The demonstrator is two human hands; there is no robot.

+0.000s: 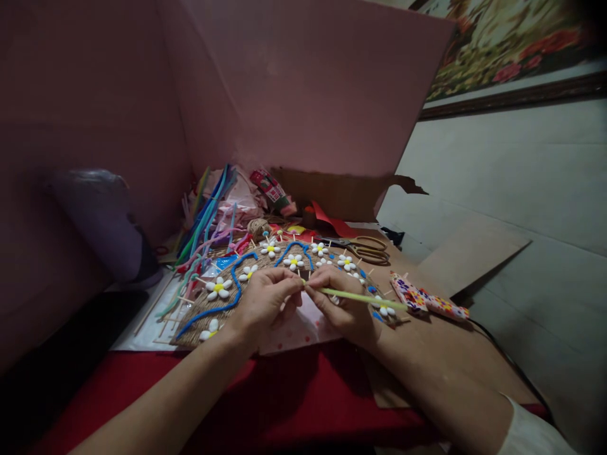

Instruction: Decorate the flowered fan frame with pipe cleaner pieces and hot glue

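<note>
Both my hands pinch a pale yellow-green pipe cleaner [365,297]. My left hand [265,297] grips its tip between thumb and forefinger. Close beside it, my right hand [344,313] holds it a little further along, and the long end sticks out to the right past the wrist. Behind and below the hands lies an arched, twine-covered piece [208,321], partly hidden by them. It bears several white flowers [219,287] with yellow centres and wavy blue strips [234,287]. Small sticks jut out along its edge.
Coloured pipe cleaners [208,208] are heaped at the back left, beside a ball of twine [258,227]. Scissors [367,248] lie behind the arch. A flower-patterned wrapped tool with a cord [427,300] rests on cardboard at the right. Pink panels [303,88] stand behind.
</note>
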